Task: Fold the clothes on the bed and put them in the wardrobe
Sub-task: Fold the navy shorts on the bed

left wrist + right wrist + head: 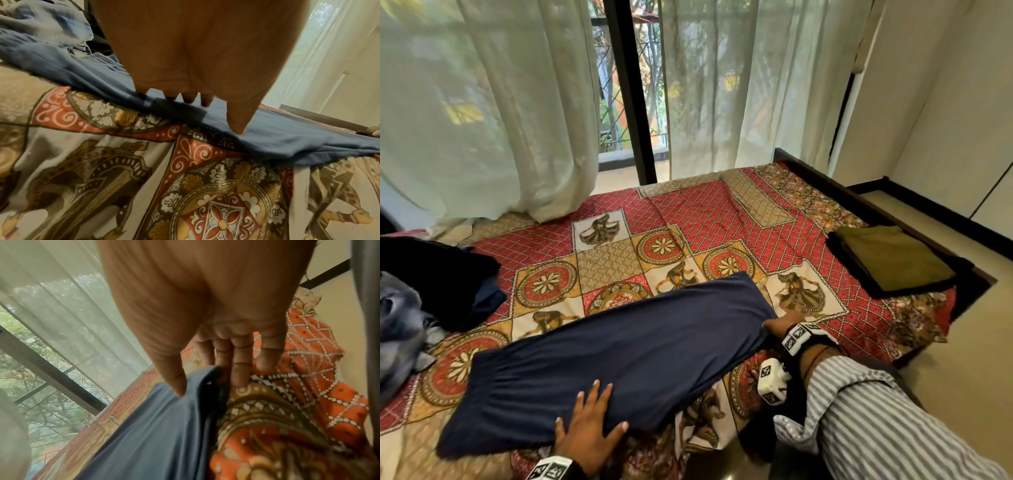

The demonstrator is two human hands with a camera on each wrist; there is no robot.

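Pressed flat under the left hand (pixel 585 433), fingers (pixel 599 394) spread wide and straight: the near left end of the long navy-blue jersey garment (pixel 626 349), already folded into a narrow strip across the near part of the patterned red-and-gold bed cover (pixel 688 212). At the far right end, pinched by the right hand (pixel 779 325), thumb on top and fingers (pixel 239 369) tucked beneath the dark hem.

Probably the next fold, end over end. Best done by keeping the left palm down as an anchor, lifting the pinched end only a little, carrying it across to meet the left edge squarely, then smoothing outward from the crease. Jersey likely to stretch and skew if pulled hard.

No wardrobe in view, nor any container. Holding places on the bed only: a folded olive-green cloth on a folded black one (pixel 893 260) at the far right corner; a loose heap of dark and grey-blue clothes (pixel 417 298) at the left, unfolded.
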